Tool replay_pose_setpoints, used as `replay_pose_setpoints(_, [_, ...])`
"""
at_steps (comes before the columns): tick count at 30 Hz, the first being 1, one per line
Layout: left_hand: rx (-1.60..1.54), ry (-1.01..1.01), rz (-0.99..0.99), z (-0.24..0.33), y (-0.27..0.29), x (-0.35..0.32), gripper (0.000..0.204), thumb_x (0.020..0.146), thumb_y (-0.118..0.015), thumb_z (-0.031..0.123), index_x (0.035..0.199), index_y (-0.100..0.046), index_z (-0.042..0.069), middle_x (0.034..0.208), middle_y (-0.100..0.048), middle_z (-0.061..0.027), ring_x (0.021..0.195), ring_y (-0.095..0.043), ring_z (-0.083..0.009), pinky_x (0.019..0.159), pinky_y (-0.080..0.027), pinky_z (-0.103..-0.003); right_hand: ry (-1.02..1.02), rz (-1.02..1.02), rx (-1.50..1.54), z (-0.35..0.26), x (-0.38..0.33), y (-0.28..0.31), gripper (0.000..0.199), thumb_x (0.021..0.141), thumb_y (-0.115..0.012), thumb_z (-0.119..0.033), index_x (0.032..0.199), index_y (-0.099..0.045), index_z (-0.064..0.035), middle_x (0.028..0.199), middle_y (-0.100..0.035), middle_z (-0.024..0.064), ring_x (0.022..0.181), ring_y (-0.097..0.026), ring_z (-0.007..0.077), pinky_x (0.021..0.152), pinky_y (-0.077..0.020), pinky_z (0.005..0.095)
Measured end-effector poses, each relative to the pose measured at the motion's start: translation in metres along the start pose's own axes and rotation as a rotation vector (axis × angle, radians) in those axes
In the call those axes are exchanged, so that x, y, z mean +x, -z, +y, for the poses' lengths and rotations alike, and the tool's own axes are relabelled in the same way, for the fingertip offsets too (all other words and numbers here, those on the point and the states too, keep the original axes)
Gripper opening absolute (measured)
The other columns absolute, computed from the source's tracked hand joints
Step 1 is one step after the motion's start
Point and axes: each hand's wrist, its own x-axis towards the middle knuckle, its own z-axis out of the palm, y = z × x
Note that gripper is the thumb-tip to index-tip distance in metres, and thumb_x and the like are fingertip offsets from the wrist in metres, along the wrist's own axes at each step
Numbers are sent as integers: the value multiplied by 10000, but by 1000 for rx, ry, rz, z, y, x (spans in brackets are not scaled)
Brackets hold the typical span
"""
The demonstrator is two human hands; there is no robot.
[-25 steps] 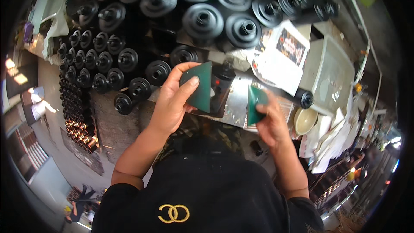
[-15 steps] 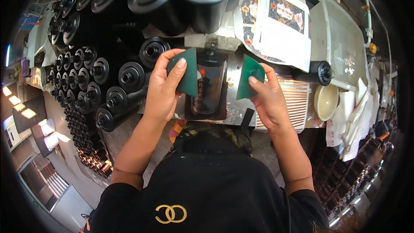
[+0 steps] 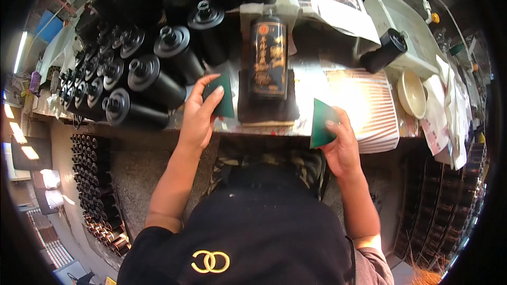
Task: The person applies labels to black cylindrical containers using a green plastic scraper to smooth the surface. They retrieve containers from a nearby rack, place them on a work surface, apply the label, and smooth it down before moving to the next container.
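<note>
A black bottle [image 3: 269, 63] with gold lettering and a red round mark on its face lies on a dark pad [image 3: 292, 108] in front of me. To its left, my left hand [image 3: 196, 119] pinches a flat green scraper [image 3: 226, 100] between thumb and fingers. On the other side, nearer to me, my right hand [image 3: 343, 145] grips a second green scraper [image 3: 320, 126], its straight edge turned toward the bottle. Neither scraper touches the bottle. The bottle's neck rests by a pale cloth-like piece [image 3: 244, 16] at the far end.
Several black bottles [image 3: 153, 74] crowd the table's left and back. At right are a striped sheet [image 3: 364, 105], a lying black bottle [image 3: 384, 53], printed papers [image 3: 343, 0], a bowl [image 3: 412, 94], a pale tray [image 3: 393, 16] and hanging white cloths [image 3: 449, 116]. More bottles [image 3: 95, 179] stand low at left.
The view has shifted, so the bottle sits higher in the picture. Its gold lettering now shows plainly. My hands, still gripping the scrapers, are farther apart and lower relative to the bottle.
</note>
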Motion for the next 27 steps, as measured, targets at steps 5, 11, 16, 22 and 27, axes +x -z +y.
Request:
replay_pose_setpoints(5, [-25,-52,-20,-10,9,-8,316,912,-603,162,1198,-493,85,961,-591,4,799,-559,-53,579,-429,-198,-103,42,-306,29,-51,33,317,893,-566,-113,1183,-445,-65,911,-593,49,688,-599,100,517,-474,222])
replay_pose_setpoints(11, [55,-138,-41,-4,6,11,303,894,-624,154,1172,-529,79,945,-592,5,779,-558,-40,566,-431,-181,428,151,-434,14,-14,-22,321,909,-587,-134,1176,-422,-66,825,-599,30,642,-552,74,529,-426,210])
replay_pose_setpoints(16, [224,-300,-31,1,-17,36,281,889,-646,165,1133,-555,61,937,-592,-13,792,-561,-62,684,-483,-207,815,128,-730,15,35,-70,329,891,-608,-94,1161,-425,-50,852,-592,74,689,-567,103,593,-472,235])
replay_pose_setpoints(22, [565,-604,-37,-21,-43,65,286,857,-677,139,1110,-569,64,983,-618,-62,867,-591,-137,772,-481,-271,933,65,-920,24,83,-87,366,877,-629,-120,1185,-450,-35,1001,-573,120,837,-589,187,729,-487,287])
replay_pose_setpoints(27, [518,-554,-17,-31,-38,70,315,870,-671,159,1137,-539,55,997,-591,-59,874,-577,-128,778,-478,-265,791,110,-914,23,89,-68,391,866,-647,-137,1180,-444,-24,1000,-585,135,838,-609,180,721,-500,306])
